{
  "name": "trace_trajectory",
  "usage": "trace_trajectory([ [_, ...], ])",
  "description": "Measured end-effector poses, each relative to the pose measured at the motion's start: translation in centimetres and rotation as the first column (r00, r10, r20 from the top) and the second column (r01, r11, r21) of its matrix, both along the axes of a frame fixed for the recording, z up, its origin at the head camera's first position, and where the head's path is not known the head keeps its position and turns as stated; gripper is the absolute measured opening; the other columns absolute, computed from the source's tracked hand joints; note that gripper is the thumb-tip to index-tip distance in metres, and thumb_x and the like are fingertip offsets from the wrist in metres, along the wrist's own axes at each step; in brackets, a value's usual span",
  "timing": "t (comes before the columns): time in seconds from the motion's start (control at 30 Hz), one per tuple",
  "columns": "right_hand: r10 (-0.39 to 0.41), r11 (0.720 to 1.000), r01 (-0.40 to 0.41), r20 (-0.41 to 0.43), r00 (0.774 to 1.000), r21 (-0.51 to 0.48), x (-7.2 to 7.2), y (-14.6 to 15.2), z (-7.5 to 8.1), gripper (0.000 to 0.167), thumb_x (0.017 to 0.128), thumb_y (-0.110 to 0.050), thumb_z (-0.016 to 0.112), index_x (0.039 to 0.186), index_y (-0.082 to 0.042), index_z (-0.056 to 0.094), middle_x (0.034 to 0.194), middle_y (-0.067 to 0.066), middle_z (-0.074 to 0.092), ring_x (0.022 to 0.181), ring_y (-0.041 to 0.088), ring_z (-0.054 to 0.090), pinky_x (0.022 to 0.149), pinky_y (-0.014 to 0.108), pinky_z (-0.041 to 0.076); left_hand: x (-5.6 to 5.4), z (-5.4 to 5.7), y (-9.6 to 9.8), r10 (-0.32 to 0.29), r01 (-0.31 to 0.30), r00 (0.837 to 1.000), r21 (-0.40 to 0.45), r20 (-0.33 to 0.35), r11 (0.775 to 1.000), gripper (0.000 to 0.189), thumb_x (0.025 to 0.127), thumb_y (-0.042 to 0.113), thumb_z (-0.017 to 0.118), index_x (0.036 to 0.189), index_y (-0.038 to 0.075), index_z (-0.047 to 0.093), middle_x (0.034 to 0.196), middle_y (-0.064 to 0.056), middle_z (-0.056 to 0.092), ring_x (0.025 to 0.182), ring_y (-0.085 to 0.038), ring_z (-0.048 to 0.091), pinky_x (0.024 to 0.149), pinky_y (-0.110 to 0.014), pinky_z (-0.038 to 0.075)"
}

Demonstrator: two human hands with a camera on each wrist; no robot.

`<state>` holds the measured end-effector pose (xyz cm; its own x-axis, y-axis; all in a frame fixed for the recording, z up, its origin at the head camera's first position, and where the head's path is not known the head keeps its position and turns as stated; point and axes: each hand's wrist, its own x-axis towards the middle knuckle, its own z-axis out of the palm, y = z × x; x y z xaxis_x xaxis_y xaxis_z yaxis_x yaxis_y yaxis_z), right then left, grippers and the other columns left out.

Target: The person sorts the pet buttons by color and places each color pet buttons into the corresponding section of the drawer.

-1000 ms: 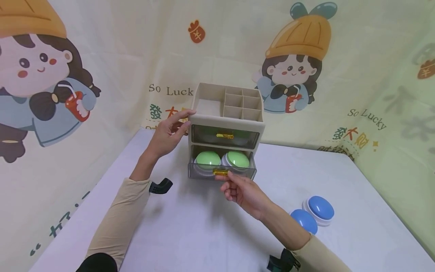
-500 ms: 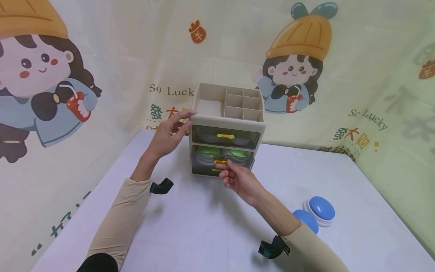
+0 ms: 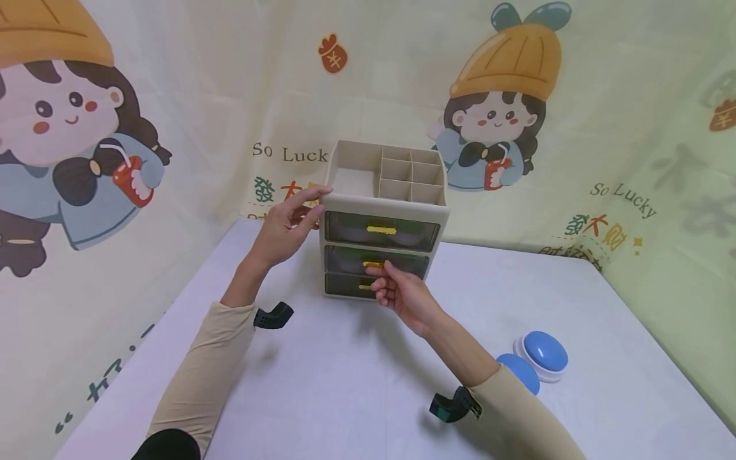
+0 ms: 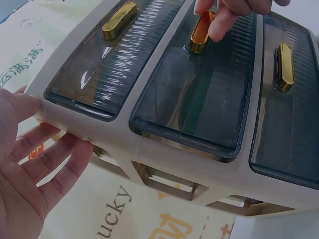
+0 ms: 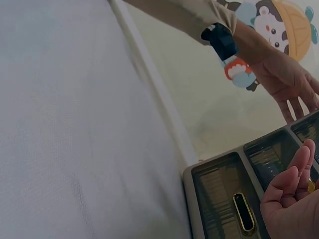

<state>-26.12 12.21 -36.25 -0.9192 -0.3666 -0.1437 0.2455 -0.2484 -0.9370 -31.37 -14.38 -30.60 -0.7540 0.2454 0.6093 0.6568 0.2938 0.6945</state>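
Note:
A beige drawer organizer (image 3: 384, 203) stands on the table with three smoky see-through drawers. Its middle drawer (image 3: 345, 259) sits flush in the frame, the round green-topped items seen earlier now hidden behind the dark front. The right hand (image 3: 405, 300) pinches the gold drawer handle (image 4: 201, 34) between thumb and index finger, other fingers curled. At the upper left corner, the left hand (image 3: 283, 230) rests extended fingertips against the organizer. In the right wrist view, the bottom drawer's gold handle (image 5: 243, 213) shows beside the right hand.
Two round blue-topped items (image 3: 545, 351) with white bases lie at the right, one partly hidden by the right forearm. Open compartments (image 3: 411, 174) top the organizer. A printed cloth (image 3: 379, 83) hangs behind the white table (image 3: 322, 383).
The right hand has pushed the middle drawer inward, from pulled out with two green-topped items visible to flush with the frame. The left hand has stayed at the corner.

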Motion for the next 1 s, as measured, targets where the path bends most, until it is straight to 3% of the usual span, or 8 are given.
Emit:
trace_trajectory([
  [0.33, -0.005, 0.999, 0.005, -0.017, 1.0, 0.036, -0.4, 0.0, -0.4, 0.05, 0.111, -0.035, 0.044, 0.136, 0.007, 0.056, 0.083, -0.001, 0.065, 0.073, 0.01, 0.056, 0.067, 0.02, 0.047, 0.0, 0.0, 0.0, -0.005, 0.005, 1.0, 0.002, -0.005, 1.0, 0.038, 0.104, 0.013, 0.059, 0.142, 0.019, 0.06, 0.141, -0.007, 0.06, 0.105, -0.028, 0.069, 0.083, -0.029, 0.059],
  [0.5, 0.045, 0.972, -0.021, -0.098, 0.994, 0.234, 0.2, 0.0, -1.1, 0.051, 0.109, -0.038, 0.049, 0.13, 0.006, 0.061, 0.083, -0.001, 0.069, 0.074, 0.012, 0.059, 0.069, 0.021, 0.049, 0.0, 0.0, -0.1, -0.004, 0.004, 1.0, 0.002, -0.009, 1.0, 0.038, 0.104, 0.013, 0.059, 0.142, 0.019, 0.06, 0.141, -0.006, 0.06, 0.106, -0.028, 0.069, 0.084, -0.038, 0.06],
  [0.63, 0.085, 0.941, -0.019, -0.179, 0.98, 0.339, 0.8, 0.1, -1.7, 0.052, 0.108, -0.038, 0.051, 0.129, 0.009, 0.061, 0.083, -0.002, 0.071, 0.075, 0.012, 0.061, 0.068, 0.021, 0.047, 0.0, 0.0, 0.0, -0.001, 0.001, 1.0, 0.001, -0.008, 1.0, 0.038, 0.104, 0.013, 0.059, 0.142, 0.019, 0.06, 0.141, -0.006, 0.06, 0.105, -0.027, 0.069, 0.084, -0.037, 0.059],
  [0.77, 0.088, 0.942, -0.024, -0.176, 0.98, 0.335, 1.1, 0.1, -2.0, 0.052, 0.108, -0.036, 0.052, 0.129, 0.011, 0.06, 0.082, -0.003, 0.071, 0.074, 0.01, 0.06, 0.068, 0.021, 0.046, 0.0, -0.1, -0.1, 0.003, -0.003, 1.0, 0.0, -0.009, 1.0, 0.038, 0.104, 0.013, 0.059, 0.142, 0.019, 0.06, 0.141, -0.006, 0.06, 0.105, -0.027, 0.069, 0.084, -0.034, 0.059],
  [1.0, 0.077, 0.942, -0.031, -0.126, 0.989, 0.335, 1.0, 0.4, -3.1, 0.052, 0.108, -0.035, 0.053, 0.128, 0.011, 0.06, 0.08, -0.003, 0.07, 0.073, 0.01, 0.061, 0.07, 0.022, 0.048, 0.1, 0.0, 0.1, 0.004, -0.004, 1.0, 0.0, -0.005, 1.0, 0.04, 0.104, 0.012, 0.06, 0.143, 0.019, 0.06, 0.141, -0.007, 0.06, 0.105, -0.028, 0.069, 0.087, -0.046, 0.059],
])
